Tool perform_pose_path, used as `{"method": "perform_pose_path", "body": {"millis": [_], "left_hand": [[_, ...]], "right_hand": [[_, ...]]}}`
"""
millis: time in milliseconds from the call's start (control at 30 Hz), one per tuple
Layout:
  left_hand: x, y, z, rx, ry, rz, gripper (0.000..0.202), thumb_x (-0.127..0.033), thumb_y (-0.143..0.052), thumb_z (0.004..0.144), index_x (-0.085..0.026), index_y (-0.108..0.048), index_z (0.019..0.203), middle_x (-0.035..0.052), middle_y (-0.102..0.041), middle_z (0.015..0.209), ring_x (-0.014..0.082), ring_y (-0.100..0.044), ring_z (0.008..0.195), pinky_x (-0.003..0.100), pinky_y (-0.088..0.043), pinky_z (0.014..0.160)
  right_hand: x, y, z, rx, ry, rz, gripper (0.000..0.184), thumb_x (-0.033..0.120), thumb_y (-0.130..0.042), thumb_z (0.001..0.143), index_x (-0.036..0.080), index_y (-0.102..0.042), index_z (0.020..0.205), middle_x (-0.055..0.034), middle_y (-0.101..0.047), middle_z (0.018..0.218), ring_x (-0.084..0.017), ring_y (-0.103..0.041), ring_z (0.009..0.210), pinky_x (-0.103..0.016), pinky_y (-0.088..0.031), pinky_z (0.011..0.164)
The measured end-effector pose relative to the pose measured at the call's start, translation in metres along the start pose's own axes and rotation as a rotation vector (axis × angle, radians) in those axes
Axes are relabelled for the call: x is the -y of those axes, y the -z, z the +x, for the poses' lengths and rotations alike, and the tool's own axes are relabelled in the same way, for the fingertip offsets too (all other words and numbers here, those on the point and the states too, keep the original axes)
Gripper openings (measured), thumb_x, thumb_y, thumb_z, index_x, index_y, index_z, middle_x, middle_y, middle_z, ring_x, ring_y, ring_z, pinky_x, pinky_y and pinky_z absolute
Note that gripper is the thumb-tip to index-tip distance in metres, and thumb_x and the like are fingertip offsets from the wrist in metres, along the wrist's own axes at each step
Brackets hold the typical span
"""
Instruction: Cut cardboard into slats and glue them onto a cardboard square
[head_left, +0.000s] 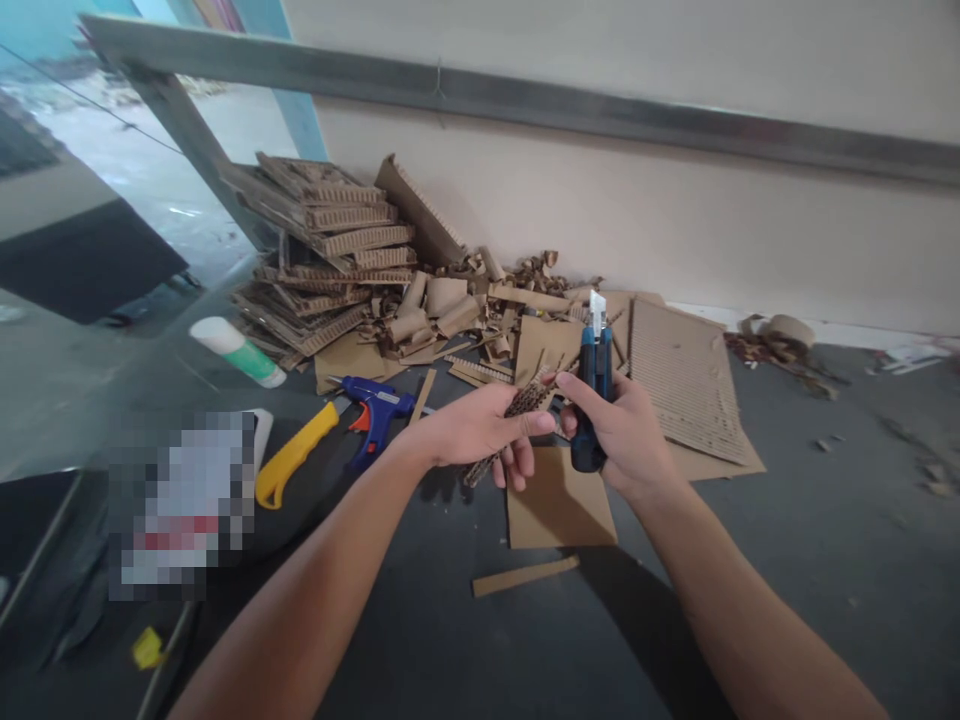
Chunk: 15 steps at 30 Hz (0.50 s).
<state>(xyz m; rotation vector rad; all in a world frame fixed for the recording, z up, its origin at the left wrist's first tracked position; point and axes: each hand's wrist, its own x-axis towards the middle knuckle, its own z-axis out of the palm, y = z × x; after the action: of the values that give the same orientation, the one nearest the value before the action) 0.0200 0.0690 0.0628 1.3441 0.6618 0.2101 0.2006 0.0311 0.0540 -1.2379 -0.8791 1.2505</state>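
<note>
My left hand (487, 430) is closed around a bundle of narrow corrugated cardboard strips (528, 396), held slanting with its lower end below the fingers. Beside it my right hand (626, 430) grips a black and blue utility knife (594, 390), blade end pointing up and away from me. The right fingertips come close to the upper end of the strips; whether they touch cannot be made out. Under both hands a flat cardboard square (561, 510) lies on the dark table, with a loose cardboard strip (525, 576) nearer to me.
Left of my hands lie a blue glue gun (379, 405), a yellow-handled cutter (298, 455) and a white-green glue stick (238, 350). Behind are stacked corrugated pieces (352, 240) and curled cardboard scraps (450, 310). A ribbed cardboard sheet (686, 380) lies to the right, near the wall.
</note>
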Motion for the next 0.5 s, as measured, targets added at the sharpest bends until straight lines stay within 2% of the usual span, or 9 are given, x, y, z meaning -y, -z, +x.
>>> {"method": "perform_pose_path", "body": {"millis": [167,300,400,500], "left_hand": [[-0.0008,-0.0009,0.0,0.013,0.006,0.011,0.053,-0.055,-0.067,0.084,-0.015,-0.051,0.115,0.0005,-0.066,0.062,0.0185,-0.07,0.056,0.022,-0.053,0.047],[-0.0002,-0.0014,0.0006,0.01,0.008,0.011,0.052,-0.058,-0.065,0.085,-0.016,-0.052,0.112,0.0011,-0.067,0.062,0.0179,-0.069,0.055,0.023,-0.054,0.047],[-0.0005,-0.0015,0.0003,-0.003,0.013,0.015,0.054,-0.06,-0.063,0.086,-0.015,-0.052,0.114,0.0024,-0.068,0.063,0.018,-0.069,0.055,0.022,-0.053,0.047],[-0.0025,-0.0018,-0.0006,-0.009,0.015,0.032,0.057,-0.059,-0.062,0.087,-0.015,-0.051,0.12,0.0,-0.065,0.058,0.0167,-0.068,0.051,0.021,-0.051,0.045]], "right_hand": [[-0.0003,-0.0003,-0.0003,-0.015,0.006,-0.02,0.033,0.041,-0.082,0.072,0.018,-0.062,0.084,-0.0031,-0.07,0.08,-0.007,-0.052,0.046,-0.024,-0.045,0.043],[-0.0024,-0.0017,0.0001,-0.025,0.037,-0.026,0.034,0.042,-0.082,0.071,0.018,-0.061,0.083,-0.0051,-0.072,0.088,-0.006,-0.052,0.045,-0.024,-0.045,0.043],[-0.0039,-0.0024,0.0001,-0.028,0.05,-0.019,0.034,0.042,-0.082,0.072,0.017,-0.061,0.083,-0.0068,-0.073,0.092,-0.006,-0.053,0.045,-0.024,-0.045,0.043],[-0.0045,-0.0032,-0.0001,-0.019,0.045,-0.004,0.035,0.043,-0.082,0.071,0.018,-0.061,0.083,-0.007,-0.073,0.094,-0.007,-0.053,0.046,-0.024,-0.045,0.043]]}}
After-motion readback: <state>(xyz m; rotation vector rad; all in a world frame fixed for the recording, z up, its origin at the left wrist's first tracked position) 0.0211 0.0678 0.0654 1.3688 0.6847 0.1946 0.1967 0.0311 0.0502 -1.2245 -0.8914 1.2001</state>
